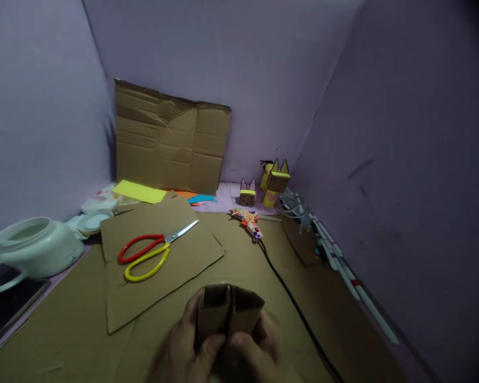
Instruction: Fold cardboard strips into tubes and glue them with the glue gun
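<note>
Lilac walls (407, 133) enclose our cardboard-covered worktop (64, 330) on three sides. Over its near part, our left hand (186, 346) and right hand (263, 346) clasp two cardboard tubes (213, 320) side by side; a creased cardboard panel (171, 141) leans behind.

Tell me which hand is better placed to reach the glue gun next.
Probably the right hand: the glue gun lies almost straight ahead of it, while the left hand sits farther left. Both grip cardboard tubes, so the right would need freeing first.
</note>
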`<state>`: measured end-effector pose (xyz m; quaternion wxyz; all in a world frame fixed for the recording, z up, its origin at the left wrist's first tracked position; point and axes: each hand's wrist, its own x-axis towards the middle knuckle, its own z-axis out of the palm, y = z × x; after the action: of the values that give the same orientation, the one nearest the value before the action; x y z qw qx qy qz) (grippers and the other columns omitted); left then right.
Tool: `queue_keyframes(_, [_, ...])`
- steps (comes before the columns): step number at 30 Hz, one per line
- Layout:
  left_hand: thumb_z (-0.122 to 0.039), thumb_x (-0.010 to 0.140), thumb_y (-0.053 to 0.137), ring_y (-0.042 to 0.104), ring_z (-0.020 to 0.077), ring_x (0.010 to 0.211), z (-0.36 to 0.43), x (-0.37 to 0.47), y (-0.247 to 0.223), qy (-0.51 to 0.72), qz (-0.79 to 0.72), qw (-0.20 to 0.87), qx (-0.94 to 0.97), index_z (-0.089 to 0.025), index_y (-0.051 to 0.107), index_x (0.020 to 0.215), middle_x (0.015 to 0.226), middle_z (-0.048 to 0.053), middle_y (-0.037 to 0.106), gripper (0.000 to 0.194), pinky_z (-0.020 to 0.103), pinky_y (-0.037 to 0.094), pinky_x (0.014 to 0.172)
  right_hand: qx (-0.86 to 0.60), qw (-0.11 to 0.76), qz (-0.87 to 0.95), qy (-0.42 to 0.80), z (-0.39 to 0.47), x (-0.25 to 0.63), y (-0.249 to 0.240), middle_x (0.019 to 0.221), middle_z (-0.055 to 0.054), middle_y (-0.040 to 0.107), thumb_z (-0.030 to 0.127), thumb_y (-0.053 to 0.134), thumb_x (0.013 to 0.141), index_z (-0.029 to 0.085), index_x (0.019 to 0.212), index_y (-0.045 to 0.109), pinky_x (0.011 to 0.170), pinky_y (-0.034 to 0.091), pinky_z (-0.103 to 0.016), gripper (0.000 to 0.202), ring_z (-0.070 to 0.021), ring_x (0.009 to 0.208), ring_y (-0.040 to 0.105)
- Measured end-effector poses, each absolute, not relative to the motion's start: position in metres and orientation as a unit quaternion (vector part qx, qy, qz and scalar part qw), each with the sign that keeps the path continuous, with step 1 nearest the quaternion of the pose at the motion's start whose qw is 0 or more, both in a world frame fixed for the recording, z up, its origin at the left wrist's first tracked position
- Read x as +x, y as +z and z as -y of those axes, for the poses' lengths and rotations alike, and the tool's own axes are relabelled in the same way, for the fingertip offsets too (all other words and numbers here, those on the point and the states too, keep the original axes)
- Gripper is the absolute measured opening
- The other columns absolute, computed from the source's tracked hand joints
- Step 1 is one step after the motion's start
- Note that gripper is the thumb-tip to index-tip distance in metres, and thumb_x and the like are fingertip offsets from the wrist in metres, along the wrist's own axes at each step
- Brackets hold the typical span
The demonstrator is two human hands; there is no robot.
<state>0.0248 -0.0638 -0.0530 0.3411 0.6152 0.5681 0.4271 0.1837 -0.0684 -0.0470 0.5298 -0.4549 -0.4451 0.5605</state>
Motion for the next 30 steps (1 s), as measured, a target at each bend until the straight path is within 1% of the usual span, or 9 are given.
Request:
queue_keyframes(6, [-0.052,0.076,0.054,0.059,0.0312,0.105,0.065,0.026,-0.051,0.425,-0.573,0.352,0.606,-0.018,0.054,0.119,0.116,0.014,0.063,0.055,0.04,0.048,0.09,-0.498,0.558,0.399,0.53,0.078,0.178,-0.056,0.107,-0.01,0.066,0.04,0.074,0.064,0.023,0.107,0.064,0.085,0.05,-0.039,0.047,-0.0298,0.101,0.06])
queue_keyframes(10, [-0.049,0.075,0.056,0.061,0.0303,0.102,0.066,0.025,-0.05,0.418,-0.575,0.347,0.611,-0.02,0.055,0.119,0.115,0.012,0.064,0.052,0.039,0.05,0.087,-0.514,0.561,0.379,0.528,0.081,0.176,-0.061,0.104,-0.009,0.067,0.043,0.073,0.066,0.023,0.109,0.064,0.084,0.05,-0.038,0.049,-0.0283,0.096,0.061])
queue_keyframes(13, [-0.048,0.075,0.056,0.06,0.0301,0.103,0.065,0.025,-0.047,0.415,-0.575,0.349,0.613,-0.02,0.055,0.119,0.115,0.012,0.064,0.052,0.038,0.05,0.087,-0.516,0.553,0.374,0.536,0.082,0.176,-0.064,0.103,-0.009,0.067,0.043,0.073,0.066,0.024,0.111,0.062,0.082,0.051,-0.038,0.05,-0.0273,0.091,0.061])
queue_keyframes(16, [-0.048,0.076,0.054,0.059,0.0307,0.105,0.065,0.026,-0.045,0.416,-0.574,0.347,0.614,-0.018,0.055,0.119,0.117,0.013,0.062,0.052,0.039,0.049,0.088,-0.508,0.554,0.387,0.534,0.08,0.175,-0.064,0.101,-0.009,0.068,0.042,0.073,0.066,0.024,0.106,0.064,0.081,0.051,-0.038,0.045,-0.0279,0.092,0.061])
queue_keyframes(21, [-0.047,0.078,0.053,0.059,0.0311,0.105,0.063,0.028,-0.045,0.412,-0.576,0.351,0.613,-0.017,0.052,0.123,0.117,0.014,0.062,0.054,0.04,0.047,0.089,-0.473,0.552,0.411,0.551,0.07,0.174,-0.049,0.097,-0.01,0.069,0.043,0.071,0.067,0.021,0.1,0.066,0.078,0.051,-0.037,0.04,-0.0272,0.09,0.063])
queue_keyframes(26, [-0.046,0.081,0.051,0.053,0.0303,0.114,0.062,0.03,-0.044,0.414,-0.563,0.368,0.613,-0.016,0.044,0.13,0.125,0.015,0.056,0.058,0.041,0.043,0.095,-0.366,0.564,0.433,0.6,0.06,0.172,-0.03,0.095,-0.009,0.07,0.041,0.067,0.072,0.019,0.099,0.064,0.077,0.05,-0.035,0.035,-0.0254,0.091,0.063])
queue_keyframes(29, [-0.047,0.082,0.051,0.047,0.0308,0.121,0.058,0.031,-0.038,0.423,-0.545,0.402,0.603,-0.015,0.038,0.135,0.131,0.015,0.052,0.063,0.043,0.039,0.099,-0.379,0.559,0.443,0.59,0.052,0.172,-0.023,0.089,-0.007,0.07,0.039,0.068,0.072,0.018,0.096,0.064,0.072,0.05,-0.031,0.032,-0.0222,0.084,0.063])
queue_keyframes(30, [-0.048,0.083,0.05,0.044,0.0309,0.123,0.055,0.032,-0.035,0.428,-0.536,0.42,0.594,-0.016,0.037,0.136,0.132,0.015,0.051,0.064,0.043,0.038,0.1,-0.39,0.553,0.446,0.586,0.049,0.173,-0.021,0.088,-0.006,0.07,0.039,0.068,0.073,0.017,0.096,0.064,0.073,0.05,-0.03,0.032,-0.0217,0.084,0.063])
